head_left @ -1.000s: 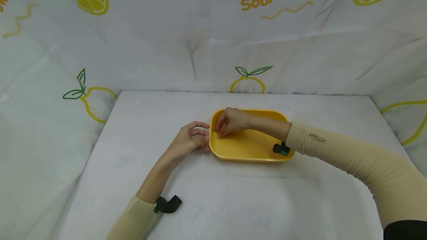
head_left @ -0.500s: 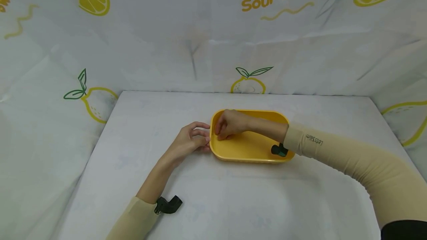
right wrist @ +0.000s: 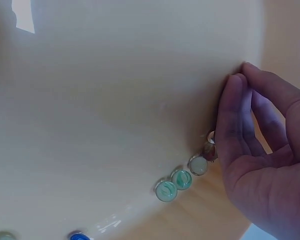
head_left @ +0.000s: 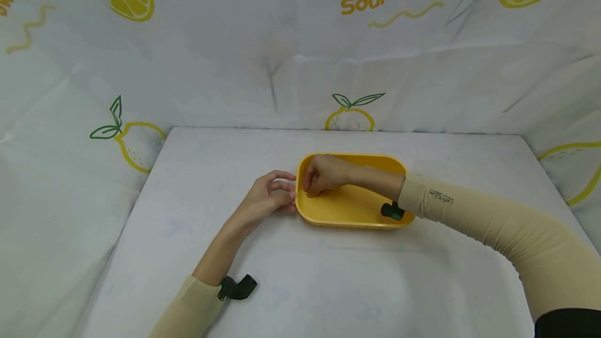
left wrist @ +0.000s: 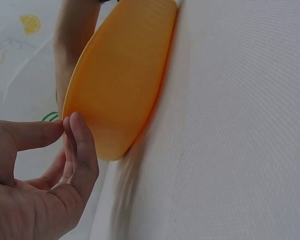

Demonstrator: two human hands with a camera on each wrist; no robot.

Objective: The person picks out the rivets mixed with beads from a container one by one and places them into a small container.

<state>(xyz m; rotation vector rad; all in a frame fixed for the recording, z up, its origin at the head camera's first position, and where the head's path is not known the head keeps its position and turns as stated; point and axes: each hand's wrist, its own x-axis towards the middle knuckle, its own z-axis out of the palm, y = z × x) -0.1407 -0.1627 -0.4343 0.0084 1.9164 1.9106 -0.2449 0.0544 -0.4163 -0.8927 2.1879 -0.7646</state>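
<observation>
A yellow oblong tray (head_left: 347, 210) lies on the white tabletop. My right hand (head_left: 325, 174) reaches inside its left end, the gathered fingertips down at the floor beside the end wall. In the right wrist view, glass marbles lie along the tray's edge: two green ones (right wrist: 166, 191), a clear one (right wrist: 198, 165) and a reddish-brown one (right wrist: 210, 150) partly hidden by my right hand (right wrist: 262, 130). I cannot tell whether a marble sits between those fingers. Outside, my left hand (head_left: 267, 195) touches the tray's left end with loosely bent fingers.
A blue marble (right wrist: 80, 236) and a pale one (right wrist: 5, 236) show at the lower edge of the right wrist view. Each wrist bears a dark camera, the left one (head_left: 238, 287) above the tabletop (head_left: 328, 286). A lemon-print curtain (head_left: 235, 56) hangs behind.
My right forearm has shifted slightly left, and the hand has settled. A small thing glimpsed at its fingertips a second ago is now out of sight. My left hand stays put.
</observation>
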